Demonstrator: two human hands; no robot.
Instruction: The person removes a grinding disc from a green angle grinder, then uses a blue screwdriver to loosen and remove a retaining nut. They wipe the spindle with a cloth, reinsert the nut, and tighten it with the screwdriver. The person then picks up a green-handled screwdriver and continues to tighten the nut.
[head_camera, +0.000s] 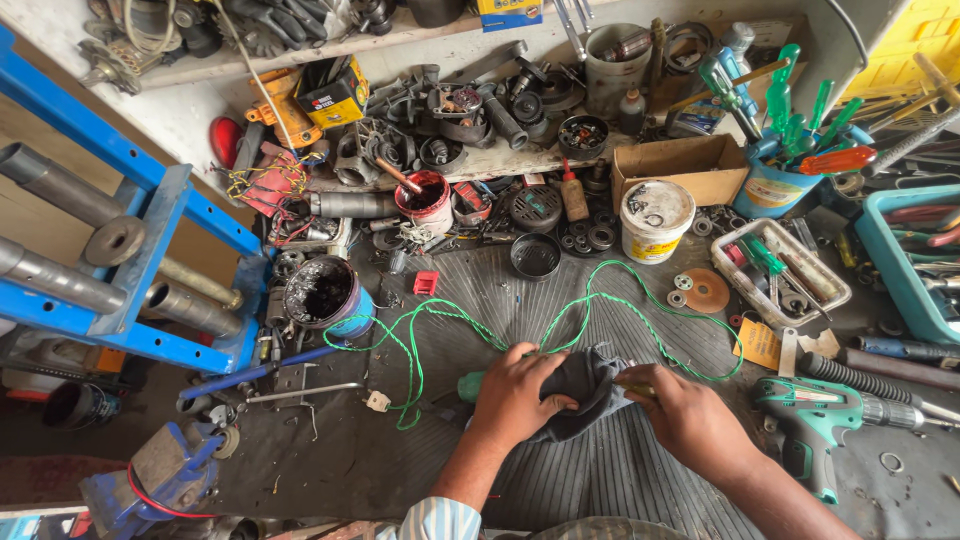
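Between both hands' fingers, dark cloth.

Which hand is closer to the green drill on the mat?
The right hand. It grips the dark cloth just left of the green drill, with a small gap between. The left hand presses the cloth's other side, farther from the drill.

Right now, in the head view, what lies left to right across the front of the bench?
Blue vise → white plug → left hand → dark cloth → right hand → green drill.
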